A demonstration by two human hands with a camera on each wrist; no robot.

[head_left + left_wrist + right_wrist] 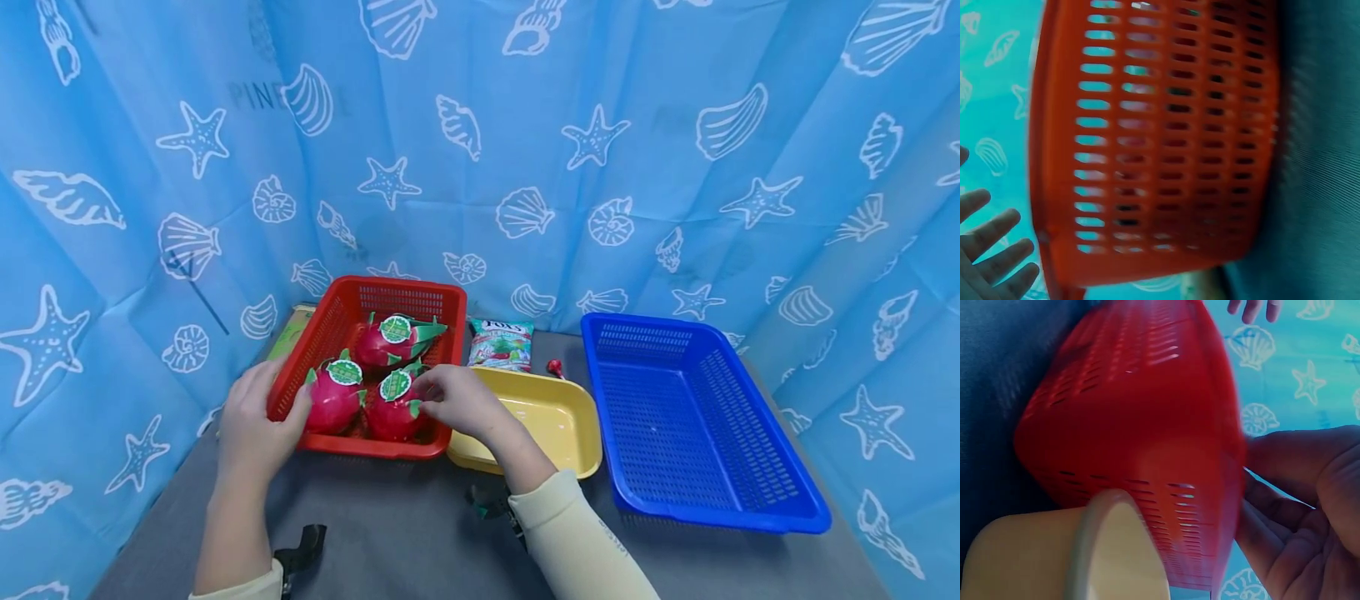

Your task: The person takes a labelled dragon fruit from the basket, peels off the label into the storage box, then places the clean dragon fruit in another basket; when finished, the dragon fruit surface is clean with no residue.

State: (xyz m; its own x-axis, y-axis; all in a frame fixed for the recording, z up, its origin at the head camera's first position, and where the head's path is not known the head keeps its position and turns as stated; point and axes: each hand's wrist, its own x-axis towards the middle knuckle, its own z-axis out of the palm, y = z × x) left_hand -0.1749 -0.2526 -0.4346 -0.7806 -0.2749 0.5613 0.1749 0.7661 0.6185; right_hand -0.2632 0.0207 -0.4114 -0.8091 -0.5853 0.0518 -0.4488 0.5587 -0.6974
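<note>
- My left hand [258, 412] is spread wide by the left rim of the red basket [375, 448], perhaps to steady it; I can't tell how firmly it touches.
- My right hand [457, 400] reaches over the red basket's right rim, thumb and fingers narrowed at the front-right dragon fruit [392, 418]; whether I grip or merely touch it, I can't tell.
- Three dragon fruits lie in the red basket: that one, the front-left fruit [332, 407] and the rear fruit [375, 348], probably grouped so none rolls off.
- Right of the red basket: one yellow tray [566, 417], one printed bag [501, 343], one small red item [555, 367] and, farthest, one blue basket [652, 417], likely spaced for easy reach.
</note>
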